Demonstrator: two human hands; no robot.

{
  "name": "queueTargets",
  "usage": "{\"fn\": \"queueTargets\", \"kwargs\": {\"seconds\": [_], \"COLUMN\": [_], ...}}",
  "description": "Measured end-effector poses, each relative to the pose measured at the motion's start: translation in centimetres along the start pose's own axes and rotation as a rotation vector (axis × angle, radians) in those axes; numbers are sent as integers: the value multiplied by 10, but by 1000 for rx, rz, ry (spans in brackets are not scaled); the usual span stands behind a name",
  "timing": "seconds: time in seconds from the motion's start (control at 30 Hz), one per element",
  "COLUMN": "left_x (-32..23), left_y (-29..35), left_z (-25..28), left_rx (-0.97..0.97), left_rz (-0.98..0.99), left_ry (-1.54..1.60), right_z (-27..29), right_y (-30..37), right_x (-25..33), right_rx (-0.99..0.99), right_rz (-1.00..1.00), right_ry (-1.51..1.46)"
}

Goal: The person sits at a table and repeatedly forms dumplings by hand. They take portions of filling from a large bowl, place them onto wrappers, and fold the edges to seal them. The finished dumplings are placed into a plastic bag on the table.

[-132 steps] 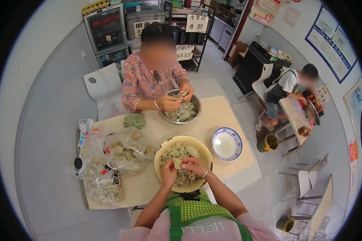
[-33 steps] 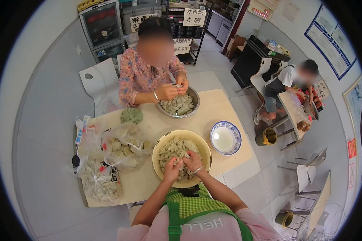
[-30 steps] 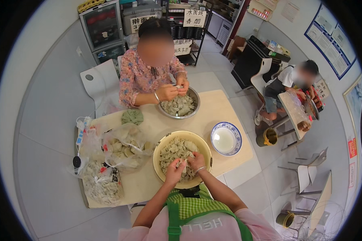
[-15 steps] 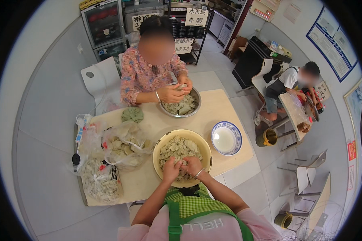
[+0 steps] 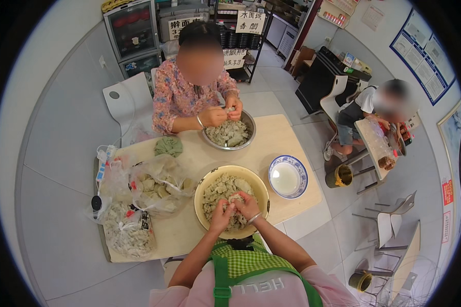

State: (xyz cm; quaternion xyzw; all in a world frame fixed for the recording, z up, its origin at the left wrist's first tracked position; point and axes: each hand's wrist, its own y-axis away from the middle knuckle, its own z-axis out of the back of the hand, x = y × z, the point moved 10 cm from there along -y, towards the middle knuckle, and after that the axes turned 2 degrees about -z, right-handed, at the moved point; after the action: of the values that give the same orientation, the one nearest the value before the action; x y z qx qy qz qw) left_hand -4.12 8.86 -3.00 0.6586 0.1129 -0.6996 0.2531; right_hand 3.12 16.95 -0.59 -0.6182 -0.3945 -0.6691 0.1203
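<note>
Over a large cream-yellow basin [image 5: 200, 207], my left hand [image 5: 221, 215] and my right hand [image 5: 247, 206] meet with fingertips pinched together. Between them is a small pale piece of flatbread [image 5: 234, 199], mostly covered by the fingers. The basin holds a heap of torn, grey-green bread bits [image 5: 223, 185]. Across the table, a person in a flowered top pinches a bit with both hands [image 5: 221, 115] above a steel bowl [image 5: 252, 126] of similar torn bits.
A blue-patterned bowl [image 5: 288, 176] of whitish liquid stands right of the basin. At left lie a clear bag of larger bread chunks [image 5: 161, 185], a bag of torn bits [image 5: 129, 235], a green cloth [image 5: 168, 146] and a power strip [image 5: 105, 161]. Another person sits at a far-right table [image 5: 370, 134].
My hands have risen slightly away from me over the basin, still pinched together. The person opposite has brought their hands closer together, and the person at the right has shifted their head.
</note>
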Motion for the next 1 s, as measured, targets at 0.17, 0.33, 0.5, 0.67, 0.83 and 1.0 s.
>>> {"fn": "queueTargets", "kwargs": {"seconds": [0.17,0.33,0.5,0.67,0.83,1.0], "left_x": [-9,-5,2,-9,-6,21], "left_y": [1,5,-2,-7,-2,-1], "left_z": [-1,-14,15,15,15,11], "left_rx": [12,137,-51,-78,-113,-54], "left_rz": [-42,102,117,-73,-25,193], "left_ry": [-59,193,162,13,-226,152], "right_z": [14,41,22,-11,-14,27], "right_y": [1,-18,-23,-8,-2,-12], "right_x": [17,-22,-33,-12,-4,-6], "right_rx": [-199,-340,-74,85,-1,-175], "right_rz": [323,138,47,237,190,105], "right_ry": [442,518,286,287,490,553]}}
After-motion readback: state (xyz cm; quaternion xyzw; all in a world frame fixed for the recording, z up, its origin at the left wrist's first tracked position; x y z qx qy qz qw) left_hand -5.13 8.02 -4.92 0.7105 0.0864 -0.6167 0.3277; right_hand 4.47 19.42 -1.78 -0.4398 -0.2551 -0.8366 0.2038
